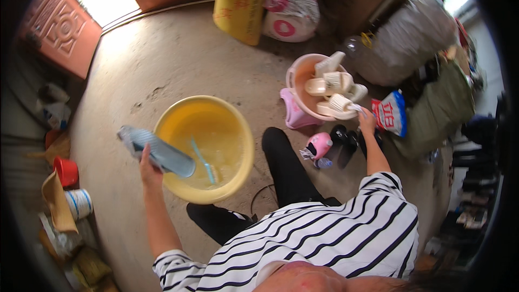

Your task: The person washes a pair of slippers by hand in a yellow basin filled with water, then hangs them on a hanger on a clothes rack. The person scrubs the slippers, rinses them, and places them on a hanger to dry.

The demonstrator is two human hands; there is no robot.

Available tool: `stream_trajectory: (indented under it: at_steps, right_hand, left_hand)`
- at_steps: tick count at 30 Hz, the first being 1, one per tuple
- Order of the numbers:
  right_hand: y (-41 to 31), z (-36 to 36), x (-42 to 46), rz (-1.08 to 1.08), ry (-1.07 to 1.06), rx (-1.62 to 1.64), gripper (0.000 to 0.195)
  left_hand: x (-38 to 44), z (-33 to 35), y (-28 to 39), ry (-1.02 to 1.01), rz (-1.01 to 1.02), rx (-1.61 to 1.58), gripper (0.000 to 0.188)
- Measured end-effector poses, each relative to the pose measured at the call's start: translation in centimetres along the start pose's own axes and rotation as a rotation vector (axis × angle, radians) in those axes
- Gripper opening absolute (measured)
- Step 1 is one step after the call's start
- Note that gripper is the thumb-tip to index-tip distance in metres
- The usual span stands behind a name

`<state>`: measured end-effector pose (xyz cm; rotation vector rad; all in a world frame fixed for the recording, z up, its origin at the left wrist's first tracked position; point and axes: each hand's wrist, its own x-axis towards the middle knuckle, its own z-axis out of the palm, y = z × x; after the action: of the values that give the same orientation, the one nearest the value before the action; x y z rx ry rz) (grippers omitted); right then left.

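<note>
My left hand [151, 166] grips a blue-grey slipper [170, 156], slightly blurred, over the left side of a yellow plastic basin [248, 146]. Shallow cloudy water lies in that basin, and a turquoise-handled brush [199, 156] with pale bristles rests in it. On the other side, my right hand [367, 121] reaches the near right rim of a pink basin [294, 71]. Its fingertips meet a small whitish thing there; whether they hold it is unclear. Several cream slippers [329, 84] are piled in the pink basin, which sits on a pink plastic stool [298, 111].
Beside my right arm are a detergent bag [392, 113], dark shoes [345, 142] and a pink bottle [320, 144]. Yellow [239, 12] and white bags [292, 20] stand ahead. A red bucket [66, 171] and white pail [79, 203] sit left, below an open door [67, 28].
</note>
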<state>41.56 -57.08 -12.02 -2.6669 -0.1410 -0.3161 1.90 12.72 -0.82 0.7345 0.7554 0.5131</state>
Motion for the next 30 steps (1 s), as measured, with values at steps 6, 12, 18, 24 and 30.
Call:
stream_trajectory:
  at_steps: [6, 12, 18, 24, 30]
  right_hand:
    - [-7.5, 0.0, 2.3, 0.182, -0.240, 0.563, 0.016]
    - [-33.7, -3.3, -2.8, 0.493, -0.967, 1.047, 0.004]
    - [-57.5, -9.0, -11.7, 0.214, -1.558, 0.921, 0.016]
    - [-73.7, -12.7, -26.5, -0.214, -1.833, 0.745, 0.018]
    - [-86.8, -16.6, -44.5, -0.400, -2.158, 0.501, 0.018]
  left_hand:
    - [0.3, -1.2, 1.6, 0.002, -0.037, -0.046, 0.037]
    - [-10.4, 1.3, 10.0, 0.051, -0.035, -0.384, 0.025]
    - [-20.8, -7.7, 14.2, 0.394, 0.193, -0.236, 0.020]
    - [-38.2, -15.8, 22.0, 0.534, 0.469, -0.392, 0.025]
    - [-55.1, -22.9, 22.8, 0.633, 0.702, -0.693, 0.033]
